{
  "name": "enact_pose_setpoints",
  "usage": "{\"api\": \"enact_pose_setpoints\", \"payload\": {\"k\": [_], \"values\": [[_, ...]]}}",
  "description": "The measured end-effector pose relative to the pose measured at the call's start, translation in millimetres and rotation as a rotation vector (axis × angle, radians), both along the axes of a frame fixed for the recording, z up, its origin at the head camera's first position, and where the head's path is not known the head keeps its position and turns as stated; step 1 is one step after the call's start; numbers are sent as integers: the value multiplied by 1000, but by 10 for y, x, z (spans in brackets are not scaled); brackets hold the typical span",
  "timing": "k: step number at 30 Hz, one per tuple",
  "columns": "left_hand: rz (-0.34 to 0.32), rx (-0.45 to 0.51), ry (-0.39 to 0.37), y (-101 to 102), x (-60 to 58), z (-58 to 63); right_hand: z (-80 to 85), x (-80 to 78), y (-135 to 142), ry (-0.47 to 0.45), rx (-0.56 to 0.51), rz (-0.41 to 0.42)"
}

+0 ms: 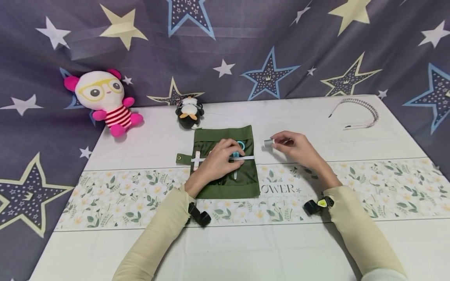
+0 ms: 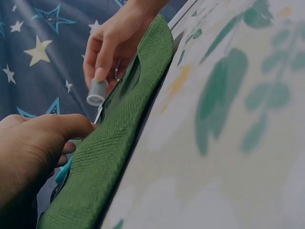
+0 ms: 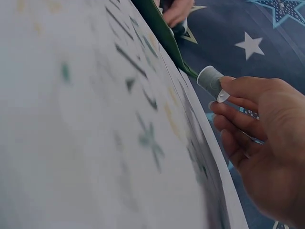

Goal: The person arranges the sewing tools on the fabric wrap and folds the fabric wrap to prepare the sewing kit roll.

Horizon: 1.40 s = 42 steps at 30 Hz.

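A green fabric sewing pouch point(image 1: 226, 191) lies unfolded on the table, a white elastic band point(image 1: 249, 157) running across it. My left hand point(image 1: 221, 158) is over the pouch, thumb and index finger pinching the band near its right end. Blue-handled scissors point(image 1: 241, 145) sit under the band, partly hidden by that hand. Just right of the pouch, my right hand point(image 1: 293, 146) holds a spool of grey thread point(image 1: 268, 143) between thumb and fingertips. In the right wrist view the spool point(image 3: 209, 81) shows white rims and is tilted.
A pale strip-shaped tool point(image 1: 197, 160) is tucked under the band at the pouch's left, near the snap tab point(image 1: 183, 159). Behind stand a penguin toy point(image 1: 190, 113) and a pink-and-white plush toy point(image 1: 109, 101). A headband point(image 1: 369, 111) lies at the back right.
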<state>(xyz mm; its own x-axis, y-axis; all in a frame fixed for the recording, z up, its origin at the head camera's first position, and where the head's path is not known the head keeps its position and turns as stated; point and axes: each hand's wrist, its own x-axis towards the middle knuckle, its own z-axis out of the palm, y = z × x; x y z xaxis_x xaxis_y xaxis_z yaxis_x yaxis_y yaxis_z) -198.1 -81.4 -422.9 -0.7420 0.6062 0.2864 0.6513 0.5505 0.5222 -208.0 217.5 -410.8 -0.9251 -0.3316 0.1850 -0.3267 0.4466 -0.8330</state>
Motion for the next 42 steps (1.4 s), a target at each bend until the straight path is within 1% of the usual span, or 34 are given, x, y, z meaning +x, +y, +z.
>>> {"api": "enact_pose_setpoints", "payload": {"k": [5, 10, 19, 29, 34, 38, 42], "values": [[1, -12, 14, 15, -4, 6, -2, -16, -125, 9, -19, 34], [-1, -26, 33, 18, -7, 10, 0, -36, -230, -6, -19, 63], [-5, -18, 48, 9, -13, 1, 4, -50, -395, -14, -19, 105], [-4, -9, 57, 9, -13, -4, 7, -33, -454, -27, -6, 124], [-4, -9, 58, 7, -7, -8, -5, -33, -468, -9, 2, 150], [1, -10, 74, 8, -7, -9, -14, -51, -488, 8, 1, 182], [1, -7, 85, 14, -8, -10, -12, -61, -501, 18, 15, 196]]}}
